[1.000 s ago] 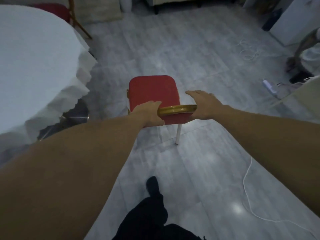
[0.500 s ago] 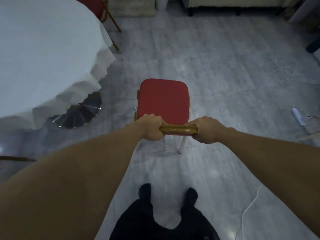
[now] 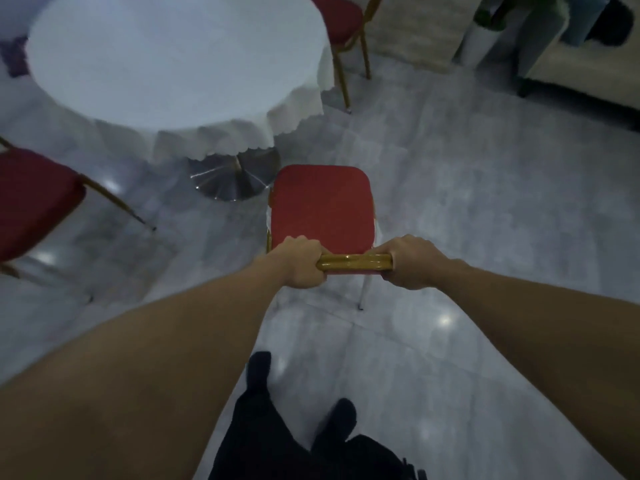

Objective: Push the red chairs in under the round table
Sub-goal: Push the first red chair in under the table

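A red chair (image 3: 322,206) with a gold frame stands in front of me on the grey floor. My left hand (image 3: 300,261) and my right hand (image 3: 410,261) both grip the gold top rail of its backrest (image 3: 355,263). The round table (image 3: 173,60), draped in a white cloth, lies ahead to the left, its shiny metal base (image 3: 232,180) just left of the chair's front edge. A second red chair (image 3: 34,199) sits at the left, apart from the table. A third red chair (image 3: 341,17) stands at the table's far right side.
A beige sofa or cabinet (image 3: 585,74) and a white pot with a plant (image 3: 483,36) stand at the back right. My legs in dark trousers and my feet (image 3: 298,427) are below the chair. Grey floor (image 3: 485,209) stretches to the right.
My right hand has closed on the backrest rail beside my left. The chair and I have turned and moved nearer the table, so the table base now lies by the chair's front.
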Available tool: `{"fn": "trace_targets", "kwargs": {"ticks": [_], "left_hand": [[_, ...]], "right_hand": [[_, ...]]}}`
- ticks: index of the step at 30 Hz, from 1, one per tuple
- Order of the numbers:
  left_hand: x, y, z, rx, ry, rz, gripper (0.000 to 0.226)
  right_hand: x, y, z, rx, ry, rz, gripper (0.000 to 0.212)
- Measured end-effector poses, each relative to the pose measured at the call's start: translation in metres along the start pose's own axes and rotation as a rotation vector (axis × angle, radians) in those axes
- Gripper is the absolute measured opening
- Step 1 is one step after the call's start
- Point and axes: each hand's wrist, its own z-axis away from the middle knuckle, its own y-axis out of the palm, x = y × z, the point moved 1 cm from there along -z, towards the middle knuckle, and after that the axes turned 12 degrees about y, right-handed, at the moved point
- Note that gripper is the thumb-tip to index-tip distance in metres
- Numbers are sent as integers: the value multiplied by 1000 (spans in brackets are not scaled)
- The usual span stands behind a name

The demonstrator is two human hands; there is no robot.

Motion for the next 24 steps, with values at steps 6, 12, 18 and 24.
{"fn": "trace_targets", "kwargs": {"ticks": [6, 12, 18, 24], "left_hand": [[-12, 18, 21, -104, -132, 132, 35], [-10, 14, 39, -81, -190, 274, 55], [26, -8, 31, -137, -236, 303, 46], [86, -49, 8, -194, -289, 258, 50]], "right_hand": [[3, -9, -21, -25, -154, 122, 40], [20, -16, -42, -33, -252, 205, 31], [48, -38, -89, -12, -279, 237, 24], [77, -67, -158, -15, -307, 232, 31]]}}
